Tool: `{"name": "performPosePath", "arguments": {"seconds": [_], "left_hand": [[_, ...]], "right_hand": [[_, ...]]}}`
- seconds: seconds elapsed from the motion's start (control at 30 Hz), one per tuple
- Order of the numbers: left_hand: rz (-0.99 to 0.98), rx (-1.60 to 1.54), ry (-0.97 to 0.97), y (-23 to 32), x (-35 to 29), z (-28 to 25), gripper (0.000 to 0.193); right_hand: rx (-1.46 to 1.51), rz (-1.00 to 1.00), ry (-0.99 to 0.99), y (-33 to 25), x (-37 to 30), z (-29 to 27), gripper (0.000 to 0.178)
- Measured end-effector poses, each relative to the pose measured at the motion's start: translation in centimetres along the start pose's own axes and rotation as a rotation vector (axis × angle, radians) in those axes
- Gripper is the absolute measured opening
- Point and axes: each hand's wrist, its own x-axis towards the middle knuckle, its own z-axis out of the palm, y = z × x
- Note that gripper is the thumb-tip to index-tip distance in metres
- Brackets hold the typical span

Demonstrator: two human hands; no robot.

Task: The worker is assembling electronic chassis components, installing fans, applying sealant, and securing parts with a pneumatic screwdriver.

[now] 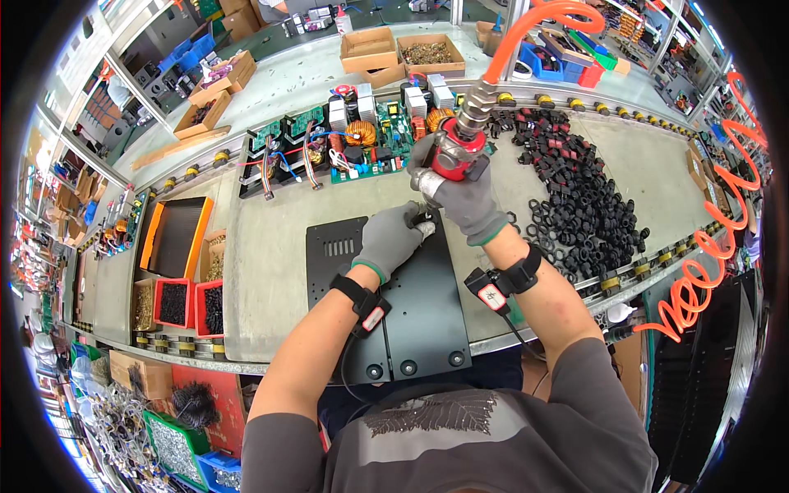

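Note:
My right hand (462, 197), in a grey glove, is wrapped round a red air screwdriver (454, 152) with a metal coupling on its top. The tool stands over the far edge of a black metal panel (419, 304) that lies before me. My left hand (390, 238), also gloved, is closed at the panel's far right corner, its fingertips pinching a small black part (424, 218). The screwdriver's tip is hidden by my hands. Slots and several small holes show in the panel, and round black feet (408, 367) line its near edge.
Circuit boards (370, 140) with coils and heatsinks lie behind the panel. To the right spreads a heap of black plastic fittings (588, 197). Red bins (174, 303) of screws and an orange-edged tray (177, 237) stand left. An orange coiled hose (699, 279) hangs at the right.

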Motion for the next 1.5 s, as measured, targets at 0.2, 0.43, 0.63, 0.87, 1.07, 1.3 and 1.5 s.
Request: {"name": "performPosePath", "arguments": {"seconds": [0.2, 0.43, 0.63, 0.87, 1.07, 1.3, 1.5], "left_hand": [[-0.017, 0.018, -0.04, 0.2, 0.2, -0.4, 0.042], [-0.044, 0.021, -0.043, -0.3, 0.6, -0.1, 0.044], [-0.224, -0.978, -0.24, -2.4, -1.2, -4.7, 0.041], [-0.289, -1.574, -0.268, -4.4, -8.5, -7.1, 0.027], [-0.238, -1.66, -0.296, -2.6, -10.9, -5.9, 0.022], [-0.225, -1.733, -0.267, -0.5, -12.0, -4.8, 0.024], [-0.151, -1.821, -0.285, 0.4, -13.2, -4.7, 0.016]], "right_hand": [[-0.013, 0.058, -0.021, 2.7, 0.9, 0.3, 0.023], [-0.12, 0.134, -0.078, 4.0, 2.0, 0.1, 0.022], [-0.006, 0.079, -0.115, 4.6, 1.5, -0.2, 0.022], [-0.082, -0.008, -0.095, 1.6, 2.1, 1.8, 0.024], [0.239, 0.031, -0.213, -7.3, -2.1, 3.5, 0.025], [0.291, -0.074, -0.3, -10.8, -5.5, 5.7, 0.03], [0.276, -0.135, -0.289, -11.2, -6.4, 6.2, 0.034]]}}
